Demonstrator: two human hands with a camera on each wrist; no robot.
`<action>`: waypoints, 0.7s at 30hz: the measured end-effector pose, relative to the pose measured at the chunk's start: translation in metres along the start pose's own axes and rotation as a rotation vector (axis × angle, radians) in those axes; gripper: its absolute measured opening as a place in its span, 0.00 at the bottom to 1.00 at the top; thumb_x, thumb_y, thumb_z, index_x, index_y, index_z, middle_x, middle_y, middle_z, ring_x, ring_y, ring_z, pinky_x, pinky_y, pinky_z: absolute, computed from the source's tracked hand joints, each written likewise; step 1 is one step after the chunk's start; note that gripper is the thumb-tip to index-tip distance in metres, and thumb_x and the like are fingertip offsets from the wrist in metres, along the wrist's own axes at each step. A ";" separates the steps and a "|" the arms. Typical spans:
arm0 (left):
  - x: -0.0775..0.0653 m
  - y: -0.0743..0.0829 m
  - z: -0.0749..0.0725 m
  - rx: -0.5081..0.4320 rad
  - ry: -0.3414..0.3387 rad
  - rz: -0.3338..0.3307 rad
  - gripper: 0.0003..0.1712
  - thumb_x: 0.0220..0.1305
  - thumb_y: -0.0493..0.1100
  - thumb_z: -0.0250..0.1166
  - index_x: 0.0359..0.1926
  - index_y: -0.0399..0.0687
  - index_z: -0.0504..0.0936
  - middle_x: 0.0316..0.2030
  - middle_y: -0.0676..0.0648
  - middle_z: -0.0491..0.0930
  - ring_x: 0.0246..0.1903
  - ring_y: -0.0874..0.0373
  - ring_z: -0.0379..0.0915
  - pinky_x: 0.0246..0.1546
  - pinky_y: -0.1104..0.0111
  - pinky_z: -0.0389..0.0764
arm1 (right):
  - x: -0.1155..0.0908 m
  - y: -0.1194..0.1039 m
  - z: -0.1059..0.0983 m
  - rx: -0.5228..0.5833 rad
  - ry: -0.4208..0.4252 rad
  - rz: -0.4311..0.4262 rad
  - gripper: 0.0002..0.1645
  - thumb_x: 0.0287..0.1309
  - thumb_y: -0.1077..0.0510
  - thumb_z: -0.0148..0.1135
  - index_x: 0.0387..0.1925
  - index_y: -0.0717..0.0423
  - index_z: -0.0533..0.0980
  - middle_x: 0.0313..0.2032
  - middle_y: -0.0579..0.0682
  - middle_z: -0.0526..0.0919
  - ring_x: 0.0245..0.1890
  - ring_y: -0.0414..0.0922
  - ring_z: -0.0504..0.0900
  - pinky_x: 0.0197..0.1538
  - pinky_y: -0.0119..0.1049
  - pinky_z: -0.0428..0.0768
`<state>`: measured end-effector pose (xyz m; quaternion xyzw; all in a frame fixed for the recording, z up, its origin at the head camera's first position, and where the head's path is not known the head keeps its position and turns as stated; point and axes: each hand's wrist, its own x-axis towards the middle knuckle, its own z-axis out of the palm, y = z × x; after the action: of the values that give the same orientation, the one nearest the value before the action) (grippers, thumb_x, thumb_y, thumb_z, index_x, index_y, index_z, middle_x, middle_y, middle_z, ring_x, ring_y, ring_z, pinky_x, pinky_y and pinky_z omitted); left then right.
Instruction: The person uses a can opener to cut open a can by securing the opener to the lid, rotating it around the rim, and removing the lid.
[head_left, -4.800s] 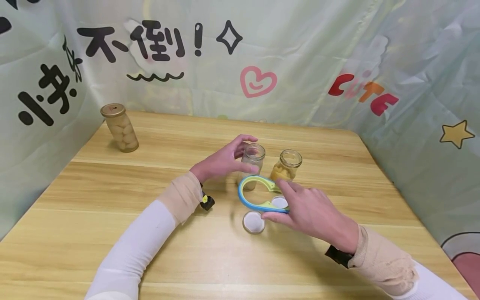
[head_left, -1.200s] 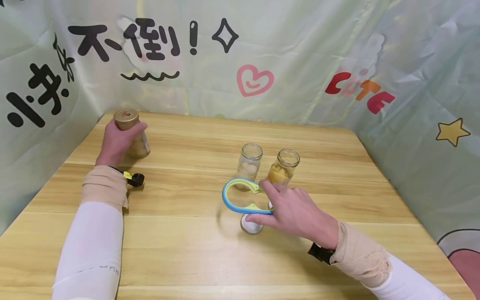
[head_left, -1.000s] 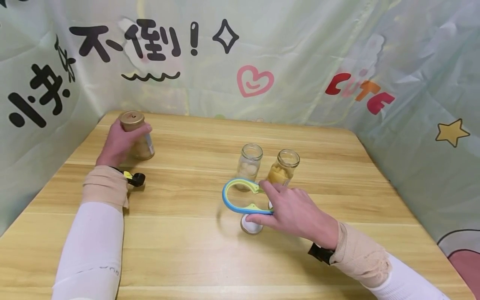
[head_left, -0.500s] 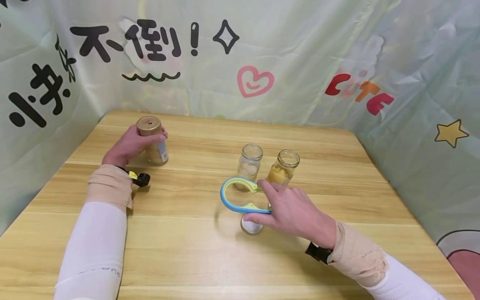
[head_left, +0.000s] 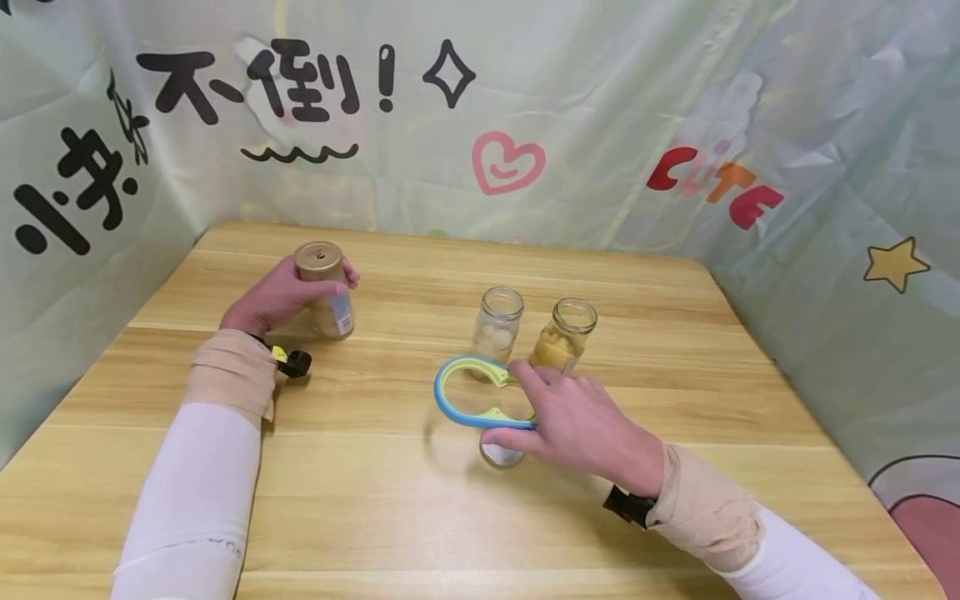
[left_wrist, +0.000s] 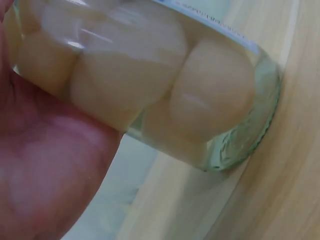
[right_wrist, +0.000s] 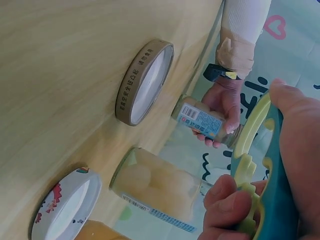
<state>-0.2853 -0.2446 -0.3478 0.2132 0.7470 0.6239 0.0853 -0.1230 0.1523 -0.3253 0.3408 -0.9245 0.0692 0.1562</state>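
Observation:
My left hand (head_left: 273, 296) grips a glass jar (head_left: 330, 321) with a gold lid, thumb across its front. Large pale round pieces in liquid fill this jar (left_wrist: 135, 65) in the left wrist view, its base close to the tabletop. My right hand (head_left: 588, 429) holds a blue and yellow-green jar opener (head_left: 441, 398) by its handles, its loop pointing left above the table. Just behind the opener stand two lidless jars: one with pale round pieces (head_left: 495, 337), the other with yellow chunks (head_left: 555, 346). An upturned lid (head_left: 501, 454) lies below my right thumb.
Two lids lie on the table in the right wrist view, a gold-rimmed one (right_wrist: 145, 82) and a white patterned one (right_wrist: 67, 205). The wooden table (head_left: 360, 500) ends at a printed cloth backdrop (head_left: 585, 100) at the back and sides.
My left hand has left the pale-piece jar, taken hold of the gold-lidded jar at the far left, and brought it rightward and nearer. The right hand with the opener has shifted slightly left.

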 end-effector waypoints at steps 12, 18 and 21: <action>0.010 0.003 0.022 0.009 -0.191 0.092 0.17 0.63 0.36 0.63 0.50 0.36 0.71 0.47 0.36 0.75 0.52 0.32 0.65 0.54 0.58 0.70 | 0.002 -0.001 0.002 -0.014 -0.020 0.015 0.45 0.47 0.17 0.50 0.48 0.48 0.69 0.19 0.39 0.65 0.11 0.35 0.62 0.12 0.28 0.59; 0.014 0.005 0.031 0.021 -0.232 0.101 0.17 0.62 0.37 0.65 0.50 0.38 0.71 0.47 0.36 0.76 0.52 0.35 0.67 0.55 0.55 0.68 | 0.005 -0.002 0.002 -0.007 -0.031 0.025 0.44 0.47 0.17 0.50 0.48 0.48 0.68 0.19 0.39 0.65 0.12 0.34 0.62 0.12 0.28 0.59; 0.015 0.005 0.035 0.025 -0.251 0.098 0.18 0.62 0.38 0.65 0.50 0.39 0.71 0.47 0.36 0.76 0.52 0.34 0.67 0.56 0.55 0.68 | 0.006 -0.003 0.002 0.004 -0.036 0.028 0.44 0.47 0.18 0.51 0.48 0.48 0.68 0.19 0.39 0.65 0.12 0.34 0.62 0.12 0.27 0.60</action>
<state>-0.2837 -0.2061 -0.3478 0.3270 0.7270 0.5862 0.1448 -0.1256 0.1461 -0.3250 0.3294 -0.9317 0.0671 0.1378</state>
